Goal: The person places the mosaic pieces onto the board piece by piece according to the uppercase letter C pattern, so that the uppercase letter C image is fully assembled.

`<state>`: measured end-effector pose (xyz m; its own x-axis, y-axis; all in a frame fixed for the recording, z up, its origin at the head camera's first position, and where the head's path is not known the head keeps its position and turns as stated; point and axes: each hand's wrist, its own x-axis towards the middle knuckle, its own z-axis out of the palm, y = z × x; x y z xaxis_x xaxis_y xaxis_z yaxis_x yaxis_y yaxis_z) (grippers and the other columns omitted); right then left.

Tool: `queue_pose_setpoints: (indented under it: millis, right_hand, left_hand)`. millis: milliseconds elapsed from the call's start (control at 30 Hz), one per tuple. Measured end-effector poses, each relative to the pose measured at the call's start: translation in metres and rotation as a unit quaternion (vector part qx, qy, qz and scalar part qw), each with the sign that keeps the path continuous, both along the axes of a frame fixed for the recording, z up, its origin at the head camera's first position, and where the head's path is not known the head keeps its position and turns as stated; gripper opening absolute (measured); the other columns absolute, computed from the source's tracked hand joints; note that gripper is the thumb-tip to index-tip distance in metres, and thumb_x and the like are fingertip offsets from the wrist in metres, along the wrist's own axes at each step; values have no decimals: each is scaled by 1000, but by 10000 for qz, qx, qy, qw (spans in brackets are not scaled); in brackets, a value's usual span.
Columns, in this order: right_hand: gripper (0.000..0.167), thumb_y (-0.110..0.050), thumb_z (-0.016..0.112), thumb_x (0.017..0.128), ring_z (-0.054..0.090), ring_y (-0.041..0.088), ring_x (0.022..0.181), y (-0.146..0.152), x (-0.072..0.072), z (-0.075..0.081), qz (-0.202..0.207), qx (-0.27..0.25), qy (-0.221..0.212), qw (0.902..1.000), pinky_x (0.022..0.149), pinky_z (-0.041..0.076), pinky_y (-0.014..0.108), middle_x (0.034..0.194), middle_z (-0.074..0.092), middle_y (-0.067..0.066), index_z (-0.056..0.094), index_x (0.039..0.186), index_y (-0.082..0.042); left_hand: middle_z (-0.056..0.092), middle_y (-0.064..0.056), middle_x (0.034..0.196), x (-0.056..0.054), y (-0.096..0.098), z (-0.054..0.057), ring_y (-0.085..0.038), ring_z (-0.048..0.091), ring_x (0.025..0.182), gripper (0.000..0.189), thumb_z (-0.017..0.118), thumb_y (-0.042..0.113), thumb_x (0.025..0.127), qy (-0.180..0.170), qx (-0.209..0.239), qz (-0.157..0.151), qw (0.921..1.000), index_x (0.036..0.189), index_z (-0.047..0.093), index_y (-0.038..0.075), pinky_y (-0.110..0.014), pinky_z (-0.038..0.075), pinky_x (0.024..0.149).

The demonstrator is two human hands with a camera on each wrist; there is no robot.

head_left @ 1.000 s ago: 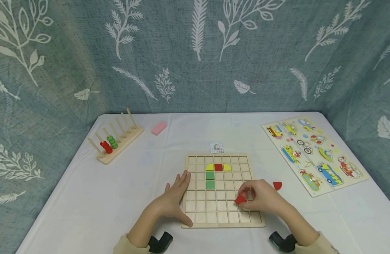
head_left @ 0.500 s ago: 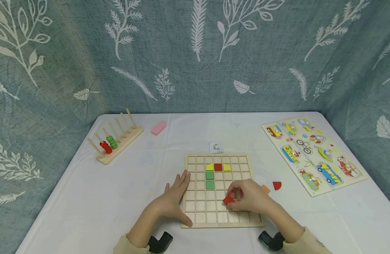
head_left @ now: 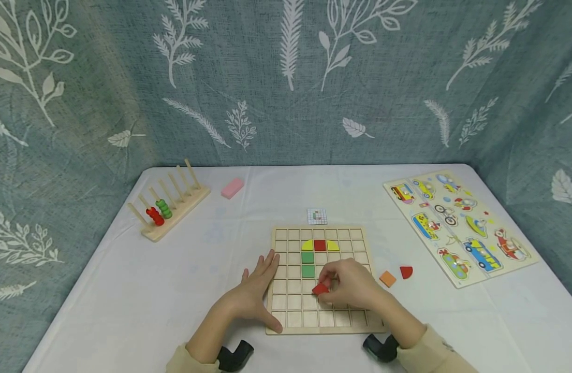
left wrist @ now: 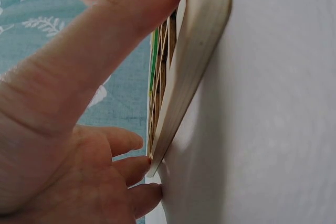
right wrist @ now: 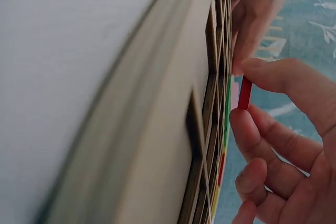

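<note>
My right hand (head_left: 351, 284) pinches a small red tile (head_left: 320, 289) between thumb and fingertips, over the middle of a wooden grid board (head_left: 330, 330). In the right wrist view that red tile (right wrist: 245, 93) shows its thin edge, held just off the board's face. My left hand (head_left: 254, 295) lies along the board's left edge with fingers spread, its thumb at the near corner. Set in the grid are a red square (head_left: 320, 245) between two yellow quarter-round tiles (head_left: 333, 246), and two green squares (head_left: 308, 271) below the left yellow one.
Right of the board lie an orange square tile (head_left: 387, 279) and a red quarter-round tile (head_left: 406, 272). Behind it is a small pattern card (head_left: 317, 216). A vehicle puzzle board (head_left: 463, 228), a pink block (head_left: 232, 188) and a peg rack with beads (head_left: 176, 212) stand farther off.
My right hand has carried the red tile leftward across the board, from its right side to the middle. The orange tile has come out from behind that hand. The left hand stays put.
</note>
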<state>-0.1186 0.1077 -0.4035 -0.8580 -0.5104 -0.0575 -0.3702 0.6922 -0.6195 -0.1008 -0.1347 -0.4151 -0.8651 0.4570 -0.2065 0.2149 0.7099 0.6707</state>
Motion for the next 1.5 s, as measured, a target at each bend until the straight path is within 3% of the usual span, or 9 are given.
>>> queue_pose_setpoints:
  millis: [900, 1167, 1500]
  right_hand:
    - [23, -27, 80, 66, 44, 5, 53, -27, -6, -3, -401, 616, 678, 9950, 49, 36, 23, 55, 48, -12, 60, 65, -15]
    - [23, -29, 81, 63, 46, 5, 54, -26, -4, -1, -426, 747, 662, 9941, 51, 37, 23, 56, 50, -13, 62, 67, -16]
    - [18, -17, 80, 61, 49, 5, 58, -24, -2, 1, -379, 725, 545, 9952, 53, 39, 24, 60, 54, -12, 65, 71, -14]
  left_hand:
    - [2, -12, 152, -1, 0, 1, -33, -1, 138, 135, 92, 32, 42, -12, -87, 30, 10000, 146, 12, 2, -61, 2, 104]
    - [1, -12, 153, -1, 0, 0, -33, -2, 138, 135, 92, 33, 42, -52, -67, -1, 10000, 146, 11, 3, -61, 2, 104]
    - [1, -12, 152, -1, 0, 0, -33, -2, 138, 135, 92, 31, 42, -51, -32, 7, 10000, 146, 12, 2, -61, 2, 104]
